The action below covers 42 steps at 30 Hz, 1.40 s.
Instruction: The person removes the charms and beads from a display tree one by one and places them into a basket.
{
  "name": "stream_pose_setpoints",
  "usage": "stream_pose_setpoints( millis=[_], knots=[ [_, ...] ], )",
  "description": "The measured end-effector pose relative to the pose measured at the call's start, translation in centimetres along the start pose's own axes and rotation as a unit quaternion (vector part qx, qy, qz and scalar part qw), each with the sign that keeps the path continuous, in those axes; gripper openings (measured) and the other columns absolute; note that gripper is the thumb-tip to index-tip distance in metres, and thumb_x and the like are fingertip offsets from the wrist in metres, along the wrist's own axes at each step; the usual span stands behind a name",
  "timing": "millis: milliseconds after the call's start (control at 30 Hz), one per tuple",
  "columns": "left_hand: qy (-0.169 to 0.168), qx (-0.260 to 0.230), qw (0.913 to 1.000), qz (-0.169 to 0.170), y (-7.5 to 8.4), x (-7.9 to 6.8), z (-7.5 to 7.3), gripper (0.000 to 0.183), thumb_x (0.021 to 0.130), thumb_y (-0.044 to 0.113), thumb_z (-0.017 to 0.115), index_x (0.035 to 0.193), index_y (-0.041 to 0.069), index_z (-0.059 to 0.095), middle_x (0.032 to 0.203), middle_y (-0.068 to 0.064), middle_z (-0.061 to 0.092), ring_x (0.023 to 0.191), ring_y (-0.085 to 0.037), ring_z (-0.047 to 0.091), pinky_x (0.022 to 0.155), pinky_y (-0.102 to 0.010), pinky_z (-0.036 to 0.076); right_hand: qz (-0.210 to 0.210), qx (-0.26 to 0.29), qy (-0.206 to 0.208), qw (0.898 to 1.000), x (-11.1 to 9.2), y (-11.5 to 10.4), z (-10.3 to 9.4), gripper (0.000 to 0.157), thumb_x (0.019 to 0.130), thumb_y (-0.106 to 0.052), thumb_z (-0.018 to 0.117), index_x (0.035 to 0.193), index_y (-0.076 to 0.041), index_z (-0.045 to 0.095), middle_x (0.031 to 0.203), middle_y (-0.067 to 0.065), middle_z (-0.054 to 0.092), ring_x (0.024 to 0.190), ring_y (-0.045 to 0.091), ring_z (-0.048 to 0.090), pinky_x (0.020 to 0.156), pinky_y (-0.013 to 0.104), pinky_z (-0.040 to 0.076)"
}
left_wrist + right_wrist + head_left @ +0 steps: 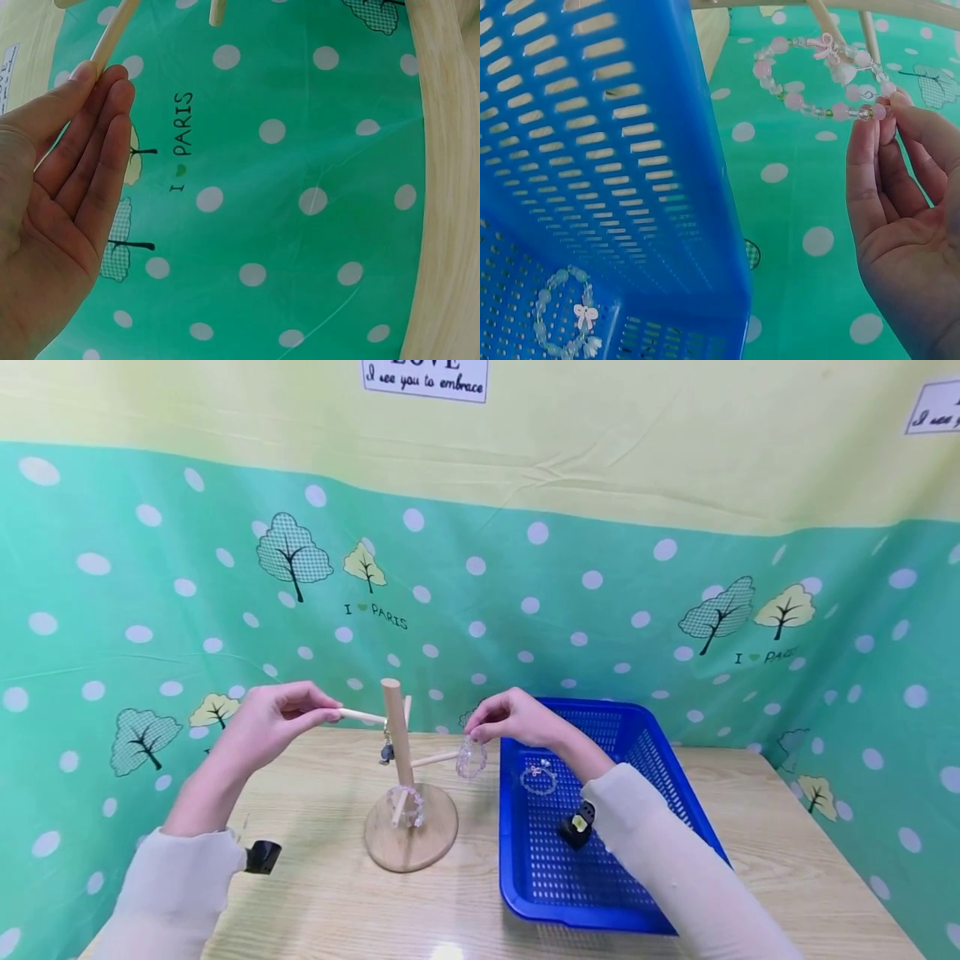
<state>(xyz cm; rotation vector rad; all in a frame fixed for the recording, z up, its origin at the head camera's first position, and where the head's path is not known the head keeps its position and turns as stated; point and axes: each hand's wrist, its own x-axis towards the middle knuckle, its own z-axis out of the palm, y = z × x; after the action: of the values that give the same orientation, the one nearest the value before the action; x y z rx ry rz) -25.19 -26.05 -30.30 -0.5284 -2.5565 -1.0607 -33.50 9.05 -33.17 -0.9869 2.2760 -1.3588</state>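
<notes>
While the left hand (273, 723) pinches one peg (363, 715), the right hand (519, 720) pinches the beaded bracelet (794, 101) by another peg (435, 760), just leftward, whose long axis points toward that hand.

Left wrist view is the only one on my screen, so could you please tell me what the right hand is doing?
Observer: The right hand is pinching a beaded bracelet between thumb and fingers.
Operator: Thank you; could you tell me what else lies near that hand?
Observer: A second bracelet lies inside a blue basket.
Operator: And would you mind checking whether anything hangs low on the wooden stand?
Observer: Yes, a third bracelet hangs around its lowest visible peg, just above the round base.
</notes>
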Motion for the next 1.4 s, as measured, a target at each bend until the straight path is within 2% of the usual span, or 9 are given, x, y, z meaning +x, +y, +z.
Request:
stream_pose_setpoints(
  millis=[133,300,500,733,867,933,1033,1233,1400],
  knots=[
    [-0.001,0.003,1.0000,-0.004,0.0,0.0,0.0,0.008,0.091,0.019,0.074,0.096,0.013,0.076,0.081,0.011,0.073,0.071,0.000,0.064,0.062,-0.019,0.048,-0.010,-0.003,0.016,1.000,-0.6,0.2,-0.8,0.014,0.093,-0.004,0.068,0.102,0.005,0.073,0.098,0.015,0.075,0.084,0.012,0.070,0.086,0.042,0.059],
    [-0.001,0.007,1.0000,-0.006,-0.1,0.0,0.1,0.008,0.091,0.019,0.073,0.095,0.012,0.076,0.083,0.002,0.075,0.071,0.000,0.065,0.062,-0.019,0.049,-0.011,-0.012,0.034,0.999,-1.5,0.4,-1.9,0.015,0.094,-0.006,0.067,0.103,0.004,0.073,0.098,0.016,0.075,0.085,0.014,0.070,0.086,0.040,0.059],
    [-0.004,0.010,0.9999,-0.010,-0.2,-0.2,0.0,0.008,0.091,0.019,0.074,0.095,0.013,0.076,0.083,0.002,0.075,0.070,0.000,0.064,0.062,-0.019,0.049,0.005,-0.006,0.047,0.999,-2.6,1.2,-3.0,0.018,0.094,-0.009,0.068,0.105,0.006,0.072,0.100,0.021,0.074,0.088,0.019,0.071,0.082,0.028,0.058],
    [-0.005,0.004,1.0000,-0.005,-0.3,0.0,0.1,0.007,0.091,0.017,0.073,0.095,0.011,0.076,0.085,-0.006,0.076,0.071,0.001,0.066,0.064,-0.020,0.051,0.017,-0.015,0.070,0.997,-3.8,2.7,-4.5,0.018,0.095,-0.009,0.067,0.105,0.005,0.072,0.103,0.024,0.072,0.088,0.020,0.071,0.088,0.045,0.058],
    [-0.005,0.006,1.0000,-0.003,-0.2,0.0,0.1,0.007,0.092,0.017,0.073,0.096,0.011,0.076,0.087,-0.009,0.076,0.072,0.001,0.065,0.064,-0.019,0.051,0.026,-0.018,0.074,0.997,-4.7,3.8,-5.3,0.018,0.096,-0.009,0.066,0.106,0.006,0.071,0.106,0.027,0.071,0.093,0.028,0.071,0.089,0.043,0.058],
    [-0.004,0.007,1.0000,-0.002,-0.1,0.0,0.0,0.008,0.092,0.017,0.073,0.096,0.011,0.076,0.088,-0.010,0.076,0.071,0.001,0.065,0.064,-0.018,0.050,0.036,-0.021,0.073,0.996,-5.1,4.4,-5.7,0.019,0.096,-0.009,0.065,0.107,0.006,0.070,0.108,0.027,0.070,0.096,0.033,0.070,0.091,0.046,0.057],
    [-0.002,0.010,1.0000,-0.001,0.0,0.0,0.0,0.007,0.092,0.017,0.073,0.096,0.012,0.076,0.086,-0.006,0.076,0.071,0.001,0.065,0.063,-0.018,0.049,0.051,-0.026,0.072,0.996,-5.7,5.4,-6.2,0.019,0.096,-0.009,0.065,0.107,0.006,0.070,0.108,0.025,0.071,0.097,0.033,0.070,0.093,0.051,0.055],
    [0.004,0.007,1.0000,0.005,0.0,0.0,0.1,0.006,0.091,0.016,0.074,0.094,0.012,0.076,0.079,0.014,0.072,0.068,0.000,0.064,0.061,-0.018,0.047,0.086,-0.035,0.073,0.993,-6.8,7.3,-7.0,0.019,0.097,-0.010,0.064,0.107,0.005,0.070,0.105,0.021,0.072,0.089,0.013,0.069,0.093,0.050,0.055],
    [0.005,0.007,0.9999,0.006,0.1,0.1,0.1,0.005,0.090,0.017,0.074,0.094,0.013,0.076,0.078,0.017,0.071,0.068,0.000,0.063,0.060,-0.019,0.046,0.105,-0.034,0.061,0.992,-7.7,8.6,-7.5,0.021,0.097,-0.010,0.063,0.108,0.007,0.069,0.106,0.021,0.072,0.091,0.013,0.069,0.095,0.050,0.055]
  ],
)
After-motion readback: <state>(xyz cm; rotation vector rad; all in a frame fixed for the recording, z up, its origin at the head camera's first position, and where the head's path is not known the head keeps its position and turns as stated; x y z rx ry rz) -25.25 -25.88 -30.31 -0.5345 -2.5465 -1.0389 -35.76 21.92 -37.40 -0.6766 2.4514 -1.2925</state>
